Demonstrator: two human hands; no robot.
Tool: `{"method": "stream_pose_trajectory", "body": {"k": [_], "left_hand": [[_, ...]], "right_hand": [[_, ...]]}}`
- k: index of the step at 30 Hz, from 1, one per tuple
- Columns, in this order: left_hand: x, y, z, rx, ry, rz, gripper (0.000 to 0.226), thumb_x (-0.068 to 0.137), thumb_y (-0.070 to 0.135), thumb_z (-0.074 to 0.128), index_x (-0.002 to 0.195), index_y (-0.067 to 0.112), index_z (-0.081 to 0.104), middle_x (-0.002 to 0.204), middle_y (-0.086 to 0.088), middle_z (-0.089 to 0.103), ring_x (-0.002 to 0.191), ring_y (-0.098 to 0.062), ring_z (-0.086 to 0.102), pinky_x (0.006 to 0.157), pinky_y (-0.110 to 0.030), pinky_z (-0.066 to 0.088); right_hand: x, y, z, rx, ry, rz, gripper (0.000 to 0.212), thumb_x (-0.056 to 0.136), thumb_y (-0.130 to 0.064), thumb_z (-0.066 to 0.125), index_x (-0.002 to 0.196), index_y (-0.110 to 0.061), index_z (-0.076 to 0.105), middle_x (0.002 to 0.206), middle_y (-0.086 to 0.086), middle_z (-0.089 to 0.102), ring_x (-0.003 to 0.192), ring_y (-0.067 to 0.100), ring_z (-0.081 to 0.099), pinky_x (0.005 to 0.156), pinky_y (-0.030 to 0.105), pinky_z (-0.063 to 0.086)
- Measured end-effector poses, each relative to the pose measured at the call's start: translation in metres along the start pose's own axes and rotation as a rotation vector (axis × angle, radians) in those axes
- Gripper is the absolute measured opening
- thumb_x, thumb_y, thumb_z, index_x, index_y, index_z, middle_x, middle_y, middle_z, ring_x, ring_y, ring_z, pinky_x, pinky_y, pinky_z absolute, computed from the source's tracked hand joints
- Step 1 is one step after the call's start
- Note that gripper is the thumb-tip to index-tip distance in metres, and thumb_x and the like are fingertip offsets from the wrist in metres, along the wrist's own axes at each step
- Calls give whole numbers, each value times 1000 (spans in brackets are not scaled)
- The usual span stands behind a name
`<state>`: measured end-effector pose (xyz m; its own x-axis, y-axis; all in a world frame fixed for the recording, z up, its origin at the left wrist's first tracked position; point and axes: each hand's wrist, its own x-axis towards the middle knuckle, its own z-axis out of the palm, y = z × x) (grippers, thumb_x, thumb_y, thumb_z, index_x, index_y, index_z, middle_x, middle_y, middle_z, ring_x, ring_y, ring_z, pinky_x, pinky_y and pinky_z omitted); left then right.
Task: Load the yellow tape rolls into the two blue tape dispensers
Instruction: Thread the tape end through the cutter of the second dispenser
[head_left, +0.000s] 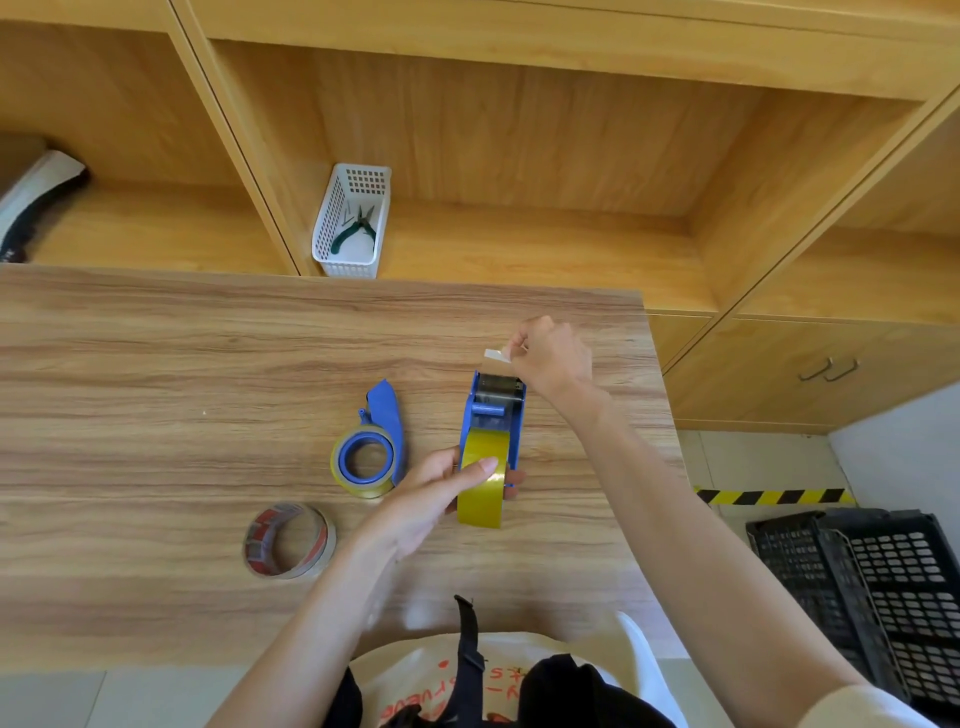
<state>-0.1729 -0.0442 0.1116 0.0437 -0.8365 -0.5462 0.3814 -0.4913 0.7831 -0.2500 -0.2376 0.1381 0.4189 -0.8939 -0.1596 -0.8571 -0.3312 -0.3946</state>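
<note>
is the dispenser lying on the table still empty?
No, the lying dispenser already carries a yellow tape roll around its blue hub.

One blue dispenser (496, 415) stands upright with a yellow roll (483, 486) mounted. The other dispenser (387, 410), also loaded (363, 462), lies flat just left.

White basket (332, 228) – pliers (356, 228) inside, red-printed tape roll (289, 540)

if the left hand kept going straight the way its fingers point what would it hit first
The left hand points up and to the right, and its thumb already rests on the yellow tape roll seated in the blue dispenser. So the roll comes first, with the dispenser frame right behind it; depth from one view is uncertain.
</note>
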Motion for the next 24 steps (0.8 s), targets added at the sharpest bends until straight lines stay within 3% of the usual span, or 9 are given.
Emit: {"method": "stream_pose_trajectory", "body": {"k": [2,8,13,17,20,22,24], "left_hand": [[0,-2,-2,27,-16,-6,63,72,51,81,120,13,66,115,-3,76,118,-25,65,115,-54,36],[-4,-2,1,88,-48,20,45,79,35,72,118,14,66,116,-2,76,118,-23,65,113,-53,39],[-3,0,-3,121,-46,23,58,78,50,76,126,19,64,125,-2,72,124,-25,62,113,-56,37],[0,-5,-1,149,-36,54,40,89,31,68,125,14,62,120,-8,74,117,-26,67,102,-42,52],[-1,-9,-1,195,-61,68,41,91,27,64,129,10,58,117,-6,75,108,-19,71,97,-36,55],[0,-14,0,211,-58,68,36,95,20,62,129,9,57,115,-3,76,104,-15,72,88,-28,56],[-1,-17,2,206,-63,67,34,96,15,61,129,10,57,112,0,77,104,-13,72,83,-23,54]], "right_hand": [[1,1,3,-12,-2,7,15,90,-18,53,97,-19,67,92,1,69,83,22,60,70,32,43],[9,2,4,-67,-16,19,15,91,-18,53,101,-17,64,96,4,68,85,24,60,70,32,43],[14,6,8,-76,-22,48,17,92,-20,53,105,-15,64,95,3,66,89,24,60,72,33,42],[17,14,14,-40,-99,107,19,88,-19,54,103,-16,66,100,1,70,90,23,65,73,34,52],[21,22,12,6,-262,141,7,76,-15,55,79,-16,61,99,-1,71,87,23,67,70,33,55],[23,29,11,46,-376,129,20,74,-11,58,61,-18,44,82,0,67,79,22,63,68,33,52],[23,33,6,116,-487,144,26,79,-9,61,59,-15,46,64,1,52,66,19,52,64,31,46]]}}
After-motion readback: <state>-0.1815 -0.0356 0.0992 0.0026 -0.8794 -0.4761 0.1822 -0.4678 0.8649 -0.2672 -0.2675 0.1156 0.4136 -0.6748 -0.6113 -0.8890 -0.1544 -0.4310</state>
